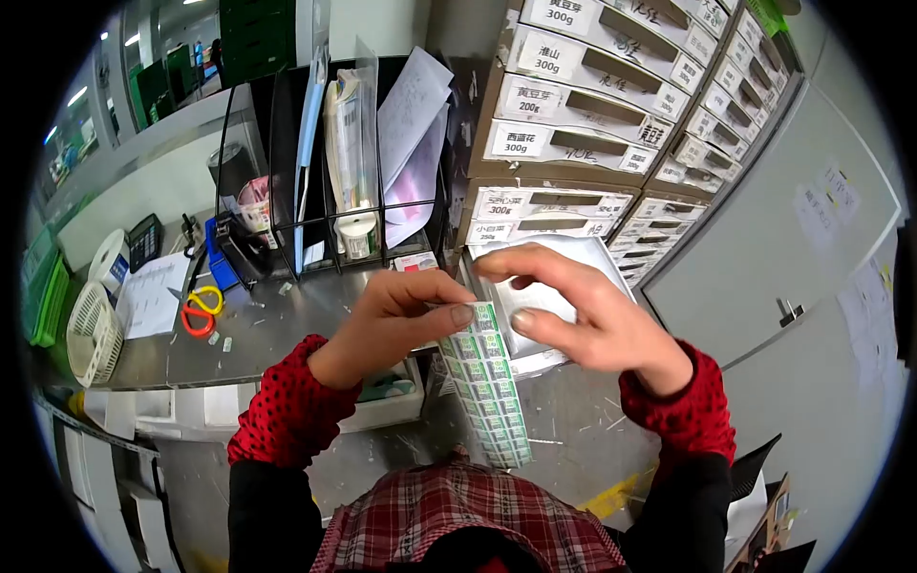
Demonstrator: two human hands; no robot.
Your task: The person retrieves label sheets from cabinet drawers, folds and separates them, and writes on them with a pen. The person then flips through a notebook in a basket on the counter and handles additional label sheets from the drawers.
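Observation:
A long sheet of small green-and-white labels (489, 401) hangs down in front of me. My left hand (406, 320) pinches its top end between thumb and fingers. To the right of the sheet, my right hand (587, 315) is held with thumb and fingers apart, and nothing shows between them. Behind and below that hand, an open white drawer (604, 256) is pulled out of the drawer cabinet (573, 143), whose fronts carry printed labels with weights.
A black wire rack (277, 224) with folders and papers stands on the metal counter (277, 334). Scissors (202, 310), a blue stapler-like item (220, 258), a white basket (94, 334), a label roll (110, 260) and a calculator (144, 241) lie leftward. A grey door (812, 210) is at right.

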